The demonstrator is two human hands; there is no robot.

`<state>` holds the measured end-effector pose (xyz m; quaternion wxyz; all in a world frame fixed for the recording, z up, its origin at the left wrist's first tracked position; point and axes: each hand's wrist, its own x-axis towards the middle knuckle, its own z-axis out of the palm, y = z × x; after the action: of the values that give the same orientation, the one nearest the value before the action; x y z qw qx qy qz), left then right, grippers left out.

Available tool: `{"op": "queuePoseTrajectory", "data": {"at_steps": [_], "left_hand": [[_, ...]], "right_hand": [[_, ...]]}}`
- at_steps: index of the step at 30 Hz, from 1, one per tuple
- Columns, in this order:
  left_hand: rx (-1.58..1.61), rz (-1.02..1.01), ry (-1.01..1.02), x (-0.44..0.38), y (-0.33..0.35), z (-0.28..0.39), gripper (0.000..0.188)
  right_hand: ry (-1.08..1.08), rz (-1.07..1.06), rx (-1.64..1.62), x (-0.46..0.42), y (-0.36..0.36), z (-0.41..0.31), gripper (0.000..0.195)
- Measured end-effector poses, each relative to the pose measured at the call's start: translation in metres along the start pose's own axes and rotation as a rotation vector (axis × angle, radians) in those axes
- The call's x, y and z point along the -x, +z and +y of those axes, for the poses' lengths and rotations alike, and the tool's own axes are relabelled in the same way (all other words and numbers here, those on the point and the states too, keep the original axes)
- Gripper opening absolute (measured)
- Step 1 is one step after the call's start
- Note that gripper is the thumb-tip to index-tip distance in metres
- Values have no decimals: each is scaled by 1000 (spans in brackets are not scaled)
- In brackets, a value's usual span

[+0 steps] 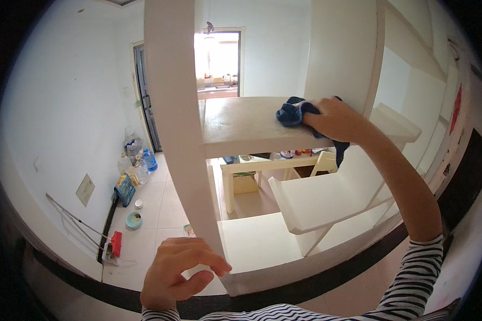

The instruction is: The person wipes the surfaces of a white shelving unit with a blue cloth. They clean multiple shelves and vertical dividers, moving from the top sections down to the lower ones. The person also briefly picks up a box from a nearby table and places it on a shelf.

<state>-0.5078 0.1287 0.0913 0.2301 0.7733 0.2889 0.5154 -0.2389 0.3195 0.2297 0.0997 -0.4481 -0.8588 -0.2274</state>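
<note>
My right hand (pixel 337 120) grips a dark blue cloth (pixel 291 114) and presses it on the right part of a white shelf board (pixel 241 120). One end of the cloth hangs over the board's front edge. My left hand (pixel 180 271) holds nothing; its fingers are bent and apart, low in front of me beside the foot of a white upright post (pixel 176 100). Below the board, stepped white shelves (pixel 313 196) join the same unit.
Behind the shelves stands a pale table (pixel 273 163) with items on it. Along the left wall are a red broom (pixel 116 244), a dustpan (pixel 109 257), a light blue bowl (pixel 134 220), a bag (pixel 124 189) and several bottles (pixel 141 170). A dark floor edging (pixel 297 294) curves below the unit.
</note>
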Motion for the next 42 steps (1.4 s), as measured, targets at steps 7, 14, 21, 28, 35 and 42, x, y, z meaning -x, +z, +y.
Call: {"op": "queuePoseTrajectory", "data": {"at_steps": [7,14,21,28,35,42], "left_hand": [[9,-53,63,41,-31,8,37],[-25,90,125,32,-1,24,37],[-19,-13,143,22,-1,18,33],[73,-81,77,-2,8,20,33],[70,-27,147,1,-25,-4,15],[142,50,239,13,-45,-20,38]], "right_hand": [[79,380,-164,-15,2,-86,30],[-46,555,-668,-18,-7,-149,26],[172,544,-1113,-17,-25,-103,30],[295,582,-667,-104,-62,0,60],[293,-222,-323,-82,14,-15,81],[249,-20,-222,-125,43,-23,52]]}}
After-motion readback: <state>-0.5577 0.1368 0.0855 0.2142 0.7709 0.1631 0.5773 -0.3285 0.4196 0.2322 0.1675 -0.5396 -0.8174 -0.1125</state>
